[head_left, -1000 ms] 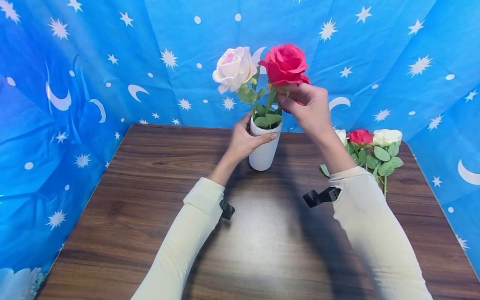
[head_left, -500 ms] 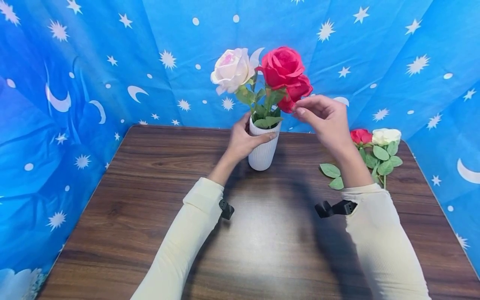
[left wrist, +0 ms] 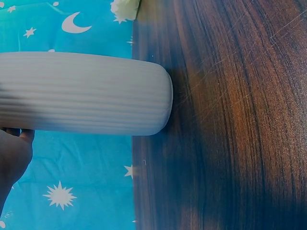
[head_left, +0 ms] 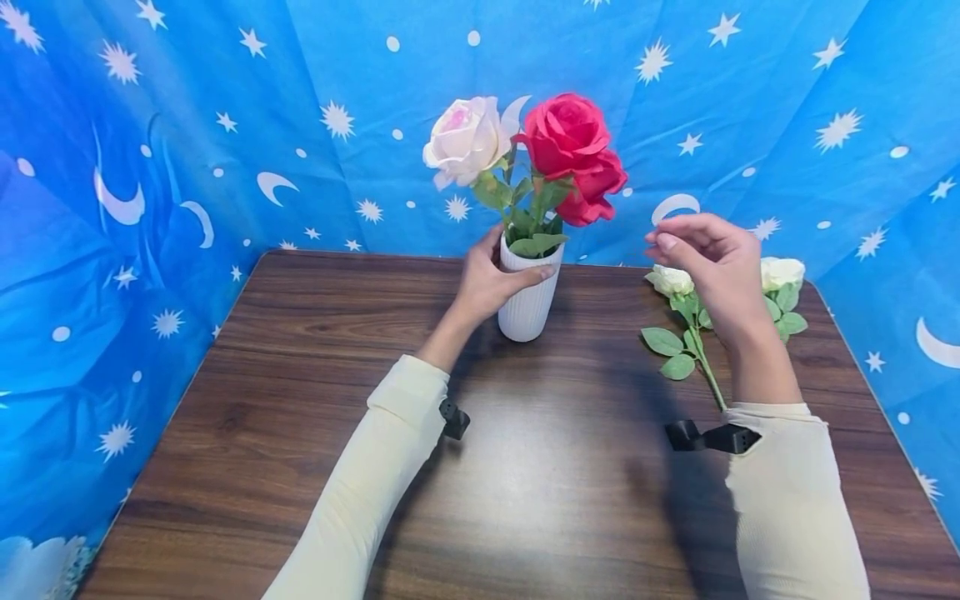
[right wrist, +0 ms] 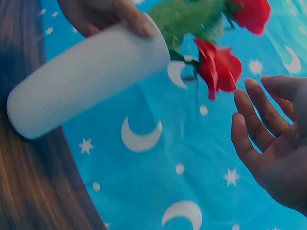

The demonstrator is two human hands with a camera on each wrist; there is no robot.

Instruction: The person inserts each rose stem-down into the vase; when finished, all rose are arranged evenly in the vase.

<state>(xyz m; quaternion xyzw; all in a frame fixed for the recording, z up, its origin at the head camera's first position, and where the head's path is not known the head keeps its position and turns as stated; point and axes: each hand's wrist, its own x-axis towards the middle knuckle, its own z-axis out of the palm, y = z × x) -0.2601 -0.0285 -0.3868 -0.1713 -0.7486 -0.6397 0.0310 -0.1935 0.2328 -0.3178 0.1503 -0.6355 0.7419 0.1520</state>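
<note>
A white rose (head_left: 672, 282) is lying toward the far right corner of the desk (head_left: 300, 400), its bloom just below the fingertips of the right hand (head_left: 716, 267) in the head view and its stem slanting back toward the near edge; the right hand is hovering much nearer to it than the left hand (head_left: 483, 279). The right hand is holding nothing, its fingers loosely bent and spreading, and is partly hiding a second white rose (head_left: 782, 273). The left hand is gripping the vase (head_left: 525, 312) around its upper part, thumb lying across the front, and the vase is standing by the middle of the far edge, bearing a pale pink rose (head_left: 465, 142), an upper red rose (head_left: 567, 133) and a lower red rose (head_left: 596, 187). Half a second earlier the right fingertips were hovering at the lower red rose; now they are hanging apart from it, farther right, while the left hand and vase are staying put
</note>
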